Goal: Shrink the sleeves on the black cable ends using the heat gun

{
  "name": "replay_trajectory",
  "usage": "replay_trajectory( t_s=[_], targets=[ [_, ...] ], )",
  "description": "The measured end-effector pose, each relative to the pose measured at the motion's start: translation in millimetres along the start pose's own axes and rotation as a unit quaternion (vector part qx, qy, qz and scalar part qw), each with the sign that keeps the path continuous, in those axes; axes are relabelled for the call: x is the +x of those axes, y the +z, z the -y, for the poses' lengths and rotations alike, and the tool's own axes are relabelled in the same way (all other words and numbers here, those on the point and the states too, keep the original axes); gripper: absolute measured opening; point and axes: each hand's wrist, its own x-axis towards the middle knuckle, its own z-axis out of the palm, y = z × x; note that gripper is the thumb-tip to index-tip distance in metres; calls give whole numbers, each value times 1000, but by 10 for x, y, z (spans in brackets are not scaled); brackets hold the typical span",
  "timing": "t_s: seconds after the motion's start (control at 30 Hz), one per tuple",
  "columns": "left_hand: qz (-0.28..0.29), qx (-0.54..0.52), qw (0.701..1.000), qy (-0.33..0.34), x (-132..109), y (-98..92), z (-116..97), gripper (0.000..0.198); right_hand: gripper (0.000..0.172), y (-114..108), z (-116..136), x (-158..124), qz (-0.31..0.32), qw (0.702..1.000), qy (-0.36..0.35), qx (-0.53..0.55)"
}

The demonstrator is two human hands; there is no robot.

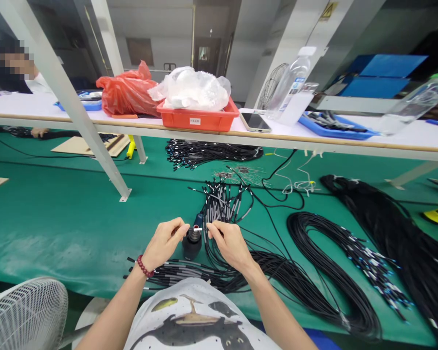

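A thin black cable with a white sleeve (198, 229) is stretched level between my two hands. My left hand (167, 241), with a dark red bead bracelet on its wrist, pinches one end between thumb and forefinger. The other side of the sleeve is pinched by my right hand (229, 243). Right below the sleeve, a dark heat gun (192, 247) stands with its metal nozzle pointing up; a reddish glow shows at its mouth. Many black cables (219, 201) with grey and white sleeves lie just behind my hands, and another bundle (171, 273) lies in front.
Coiled cables (302, 238) and a thick black bundle (390, 218) cover the right side of the green table (58, 218). Above stands a shelf with a red bin (195, 119), a phone (255, 122) and bottles. A white fan (25, 311) is at lower left; a person is at far left.
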Motion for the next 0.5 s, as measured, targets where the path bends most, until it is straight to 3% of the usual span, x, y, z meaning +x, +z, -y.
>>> replay_trajectory(
  t_s=[0.33, 0.5],
  targets=[
    [-31, 55, 998, -10, 44, 51, 44, 47, 42, 35, -40, 13, -14, 1000, 4, 7],
    [-41, 35, 999, 0, 55, 59, 59, 37, 38, 50, -58, 17, -24, 999, 5, 21]
  ],
)
